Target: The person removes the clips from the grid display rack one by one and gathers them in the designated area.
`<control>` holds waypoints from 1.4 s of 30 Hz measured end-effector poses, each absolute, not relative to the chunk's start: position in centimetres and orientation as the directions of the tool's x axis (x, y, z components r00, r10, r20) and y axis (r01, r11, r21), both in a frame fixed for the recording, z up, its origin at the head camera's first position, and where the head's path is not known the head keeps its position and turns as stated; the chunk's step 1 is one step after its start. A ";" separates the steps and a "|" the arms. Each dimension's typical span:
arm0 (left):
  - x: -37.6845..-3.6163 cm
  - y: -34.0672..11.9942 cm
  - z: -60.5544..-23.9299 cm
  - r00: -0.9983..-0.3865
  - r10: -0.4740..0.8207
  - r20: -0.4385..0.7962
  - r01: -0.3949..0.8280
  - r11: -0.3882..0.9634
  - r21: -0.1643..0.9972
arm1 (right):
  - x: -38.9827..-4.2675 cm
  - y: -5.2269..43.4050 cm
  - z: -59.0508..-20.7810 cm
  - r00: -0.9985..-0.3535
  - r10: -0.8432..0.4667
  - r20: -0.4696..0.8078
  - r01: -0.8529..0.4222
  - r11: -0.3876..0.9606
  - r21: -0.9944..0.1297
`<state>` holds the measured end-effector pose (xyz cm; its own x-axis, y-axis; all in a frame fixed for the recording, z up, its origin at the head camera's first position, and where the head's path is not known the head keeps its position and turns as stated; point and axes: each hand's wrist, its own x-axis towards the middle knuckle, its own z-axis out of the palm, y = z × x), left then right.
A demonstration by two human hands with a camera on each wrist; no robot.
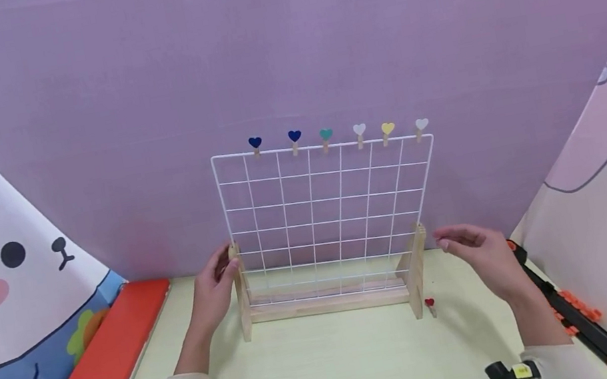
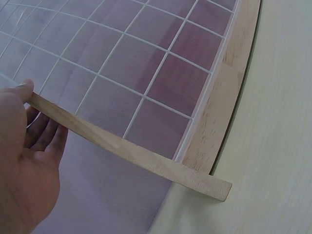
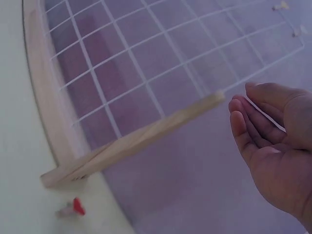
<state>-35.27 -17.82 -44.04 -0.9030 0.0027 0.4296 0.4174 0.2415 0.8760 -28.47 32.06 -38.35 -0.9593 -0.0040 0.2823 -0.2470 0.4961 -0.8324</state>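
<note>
A white wire grid (image 1: 312, 203) stands upright in a wooden stand (image 1: 330, 305). Heart-topped clothespins line its top edge: two dark blue, a teal one (image 1: 326, 136), a yellow one (image 1: 388, 129) and two white. My left hand (image 1: 217, 288) grips the upper part of the stand's left side post (image 2: 131, 148), thumb on one side and fingers on the other. Just off the right side post (image 3: 141, 139) hovers my right hand (image 1: 482, 256), its fingers loosely bent and holding nothing. On the table by that post's foot lies a clothespin with a red heart (image 1: 430, 304).
A flat orange-red case (image 1: 106, 366) lies along the table's left side. At the right edge is a long black and orange object (image 1: 583, 309). A purple cloth (image 1: 277, 38) hangs behind, with printed cartoon cloths on both sides. The pale tabletop (image 1: 336, 373) stretches in front.
</note>
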 end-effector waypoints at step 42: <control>-35.3 -17.7 -44.2 -0.910 -0.001 0.414 0.399 0.266 0.877 | -31.4 20.6 -22.8 -0.820 -0.210 0.532 -0.567 0.170 -0.806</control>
<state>-35.25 -17.69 -44.23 -0.9101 -0.0012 0.4145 0.3993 0.2658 0.8775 -31.40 20.63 -22.79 -0.8201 -0.2100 0.5323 -0.5668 0.1697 -0.8062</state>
